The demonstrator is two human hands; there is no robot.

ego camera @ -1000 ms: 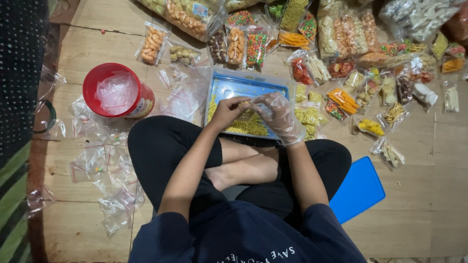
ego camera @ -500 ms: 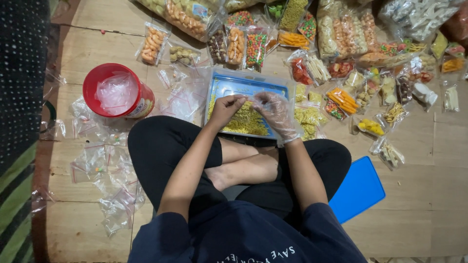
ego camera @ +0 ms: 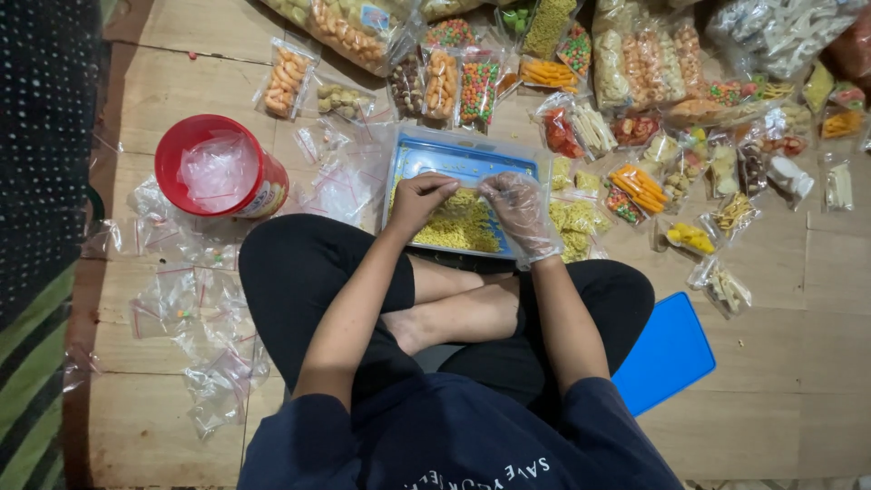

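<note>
Noodles [ego camera: 463, 227] lie right under our two hands in the blue tray [ego camera: 454, 159], our gloved right hand [ego camera: 522, 210] just beside our bare left hand [ego camera: 419, 201], both pinching something too small to tell.

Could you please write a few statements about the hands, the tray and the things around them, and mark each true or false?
1. The right hand wears a clear plastic glove. True.
2. The left hand is gloved too. False: it is bare.
3. Both hands are over the blue tray, which holds yellow snacks. True.
4. The red tub stands to the person's right. False: it stands to the left of the tray, on the person's left.
5. The blue lid covers the tray. False: it lies on the floor beside the person's right knee.
6. Empty small bags lie scattered on the floor on the person's left. True.
</note>
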